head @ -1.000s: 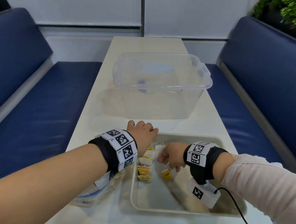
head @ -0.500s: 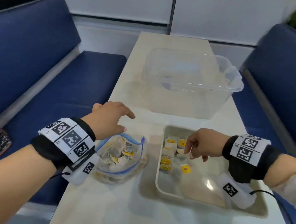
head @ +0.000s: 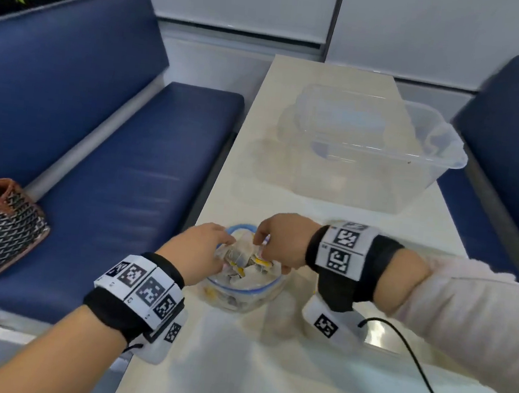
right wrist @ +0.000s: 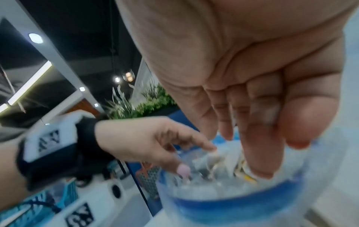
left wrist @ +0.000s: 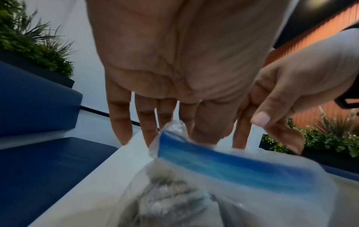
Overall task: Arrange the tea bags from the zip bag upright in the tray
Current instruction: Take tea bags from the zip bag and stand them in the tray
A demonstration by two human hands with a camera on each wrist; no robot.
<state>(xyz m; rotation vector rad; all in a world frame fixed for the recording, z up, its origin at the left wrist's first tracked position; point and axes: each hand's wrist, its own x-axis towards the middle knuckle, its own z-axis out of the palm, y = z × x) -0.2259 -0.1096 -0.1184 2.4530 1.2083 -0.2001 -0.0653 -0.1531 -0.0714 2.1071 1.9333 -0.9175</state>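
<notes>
Tea bags (head: 246, 260) fill the open zip bag (head: 235, 296), which sits at the near left edge of the cream table (head: 267, 386). The left hand (head: 199, 252) holds the bag's blue-banded mouth (left wrist: 223, 165) with thumb and loosely extended fingers. The right hand (head: 282, 242) reaches into the opening, its fingers pointing down among the bags; whether they grip one cannot be told. A clear plastic bin (head: 372, 150) stands farther back.

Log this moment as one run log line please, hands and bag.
left hand: holds rim of zip bag open | right hand: fingers reaching into bag among tea bags, grasp unclear | bag on table
</notes>
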